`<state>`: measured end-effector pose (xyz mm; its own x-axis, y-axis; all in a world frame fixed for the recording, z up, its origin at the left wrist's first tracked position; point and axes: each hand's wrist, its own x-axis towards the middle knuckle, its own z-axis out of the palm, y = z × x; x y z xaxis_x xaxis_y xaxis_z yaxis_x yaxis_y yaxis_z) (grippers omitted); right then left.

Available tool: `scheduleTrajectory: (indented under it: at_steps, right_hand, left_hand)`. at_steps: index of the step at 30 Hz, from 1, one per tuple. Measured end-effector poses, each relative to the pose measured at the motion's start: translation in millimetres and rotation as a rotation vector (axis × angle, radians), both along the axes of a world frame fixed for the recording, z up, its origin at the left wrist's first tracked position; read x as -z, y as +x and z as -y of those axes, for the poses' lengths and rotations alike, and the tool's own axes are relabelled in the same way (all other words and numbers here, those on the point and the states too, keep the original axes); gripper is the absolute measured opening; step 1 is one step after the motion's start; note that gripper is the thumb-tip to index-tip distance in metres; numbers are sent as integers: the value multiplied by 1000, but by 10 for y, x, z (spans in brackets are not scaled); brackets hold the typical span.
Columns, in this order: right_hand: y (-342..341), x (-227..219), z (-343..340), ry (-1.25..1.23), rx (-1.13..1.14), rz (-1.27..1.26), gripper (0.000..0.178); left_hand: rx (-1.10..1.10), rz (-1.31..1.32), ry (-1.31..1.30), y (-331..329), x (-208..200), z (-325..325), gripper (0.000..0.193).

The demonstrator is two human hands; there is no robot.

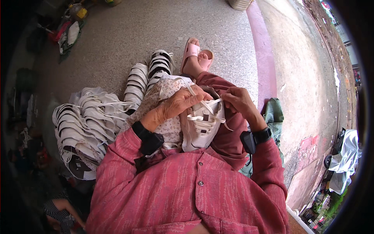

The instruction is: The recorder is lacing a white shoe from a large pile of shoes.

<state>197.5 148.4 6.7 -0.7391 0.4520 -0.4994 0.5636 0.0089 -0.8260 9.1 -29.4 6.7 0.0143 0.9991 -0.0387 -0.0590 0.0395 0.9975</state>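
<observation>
A white shoe upper (196,137) lies on my lap, its toe end toward my belly and white laces threaded through part of it. My left hand (182,102) is closed at the upper's left side, thumb and forefinger pinched on the white shoelace (212,103). At the opening's right side, my right hand (238,102) also pinches the lace between thumb and fingers. A lace strand crosses between the two hands. One loose lace end hangs over the upper's right side. Under my left forearm spreads a floral cloth (171,130).
Nested white shoe uppers (87,124) with loose laces are piled to my left. Two more stacks of uppers (136,84) stand beyond the floral cloth. My feet wear pink slippers (191,50). Green cloth (274,111) lies at my right. Another person's arm (68,206) shows at lower left.
</observation>
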Motion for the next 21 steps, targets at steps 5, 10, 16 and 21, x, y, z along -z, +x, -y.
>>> scheduleTrajectory:
  at_steps: [5,10,16,21]
  right_hand:
    - [73,-140,242,-228,484,-411,18]
    - [290,-206,379,-866,593,-732,41]
    - [839,-342,215,-667,802,-899,47]
    - [1093,-222,187,-112,916,-664,29]
  left_hand:
    - [-59,-29,37,23,-2,53,36]
    - [-180,-68,84,89,13,210,34]
    - [-517,201,-36,-133,85,573,30]
    - [-785,554,32,-362,196,869,25]
